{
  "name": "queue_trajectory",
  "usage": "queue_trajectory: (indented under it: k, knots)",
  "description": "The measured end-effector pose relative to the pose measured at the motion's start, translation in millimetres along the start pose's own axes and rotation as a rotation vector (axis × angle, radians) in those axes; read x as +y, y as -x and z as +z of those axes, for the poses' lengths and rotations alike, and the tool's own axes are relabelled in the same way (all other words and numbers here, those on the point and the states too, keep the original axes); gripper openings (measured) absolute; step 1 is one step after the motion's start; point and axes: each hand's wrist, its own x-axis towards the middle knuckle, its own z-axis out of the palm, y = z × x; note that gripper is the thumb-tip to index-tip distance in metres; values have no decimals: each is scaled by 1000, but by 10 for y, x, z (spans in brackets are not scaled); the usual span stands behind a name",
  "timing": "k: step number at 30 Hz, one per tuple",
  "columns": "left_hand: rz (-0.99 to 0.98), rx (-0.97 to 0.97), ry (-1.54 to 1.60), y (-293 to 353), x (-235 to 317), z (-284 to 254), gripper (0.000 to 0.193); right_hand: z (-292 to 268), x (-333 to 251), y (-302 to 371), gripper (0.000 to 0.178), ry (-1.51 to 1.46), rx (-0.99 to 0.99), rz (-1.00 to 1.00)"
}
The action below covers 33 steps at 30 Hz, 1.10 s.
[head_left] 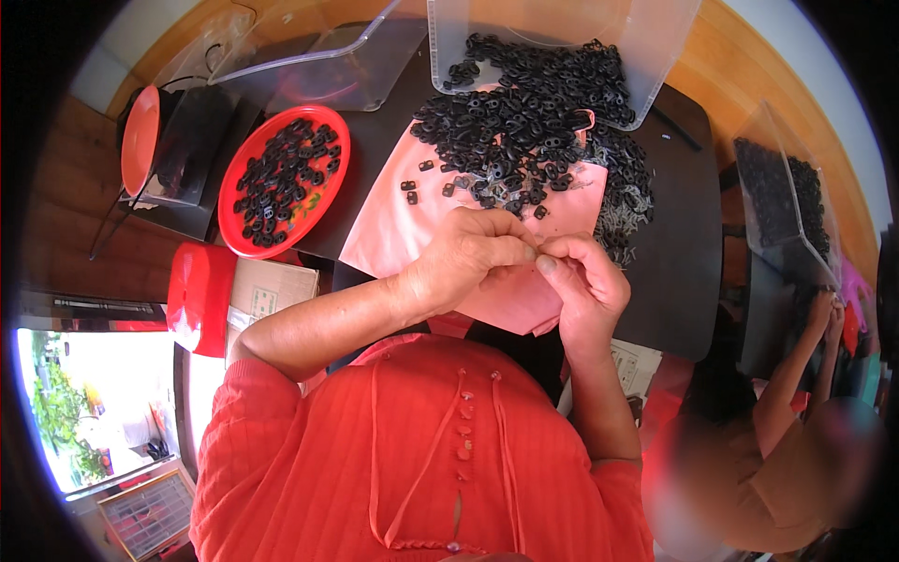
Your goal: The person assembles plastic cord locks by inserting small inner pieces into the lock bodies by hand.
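Both hands fingertip to fingertip over pink cloth, grip contents unreadable

Left hand (473,251) and right hand (592,279) met at thumbs and index fingers, just in front of the parts heap. Fingertips were bunched close; couldn't tell whether either hand was gripping a piece, since anything between them was too small or hidden.

Main stock: heap of black two-hole plastic pieces (506,131), spread across the far part of the pink cloth (398,229) and back into a clear plastic bin (651,70) whose open side faced the person. A few loose black pieces (409,186) lay on the cloth left of the heap, apart from it. Small grey pieces (618,223) were piled at the heap's right edge, partly on the dark table (679,281).

Left of the cloth: round red tray (229,214) holding more of the same kind of black part, loosely scattered. Below it, a red container (198,298) sat beside a cardboard box (276,286).

Far right: a co-worker's hands (825,317) were just below a second clear bin (760,211), which held dark parts.
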Motion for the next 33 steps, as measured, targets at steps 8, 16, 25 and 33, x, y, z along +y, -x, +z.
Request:
queue_trajectory:
  k: [8, 16, 25, 33]
  knots:
    - [1022, 18, -1245, -655, 141, -200, 13, -160, 32, 2, 7, -20, 175, 24]
    - [1152, -163, -1706, -885, 162, -81, 17, -241, 94, 53, 6, -57, 168, 73]
    - [559, -74, -718, -444, 275, -31, 9, -94, 44, -73, 9, -43, 231, 24]
    - [148, 22, -36, 150, 225, -173, 17, 398, -16, -181, 8, 4, 110, -140]
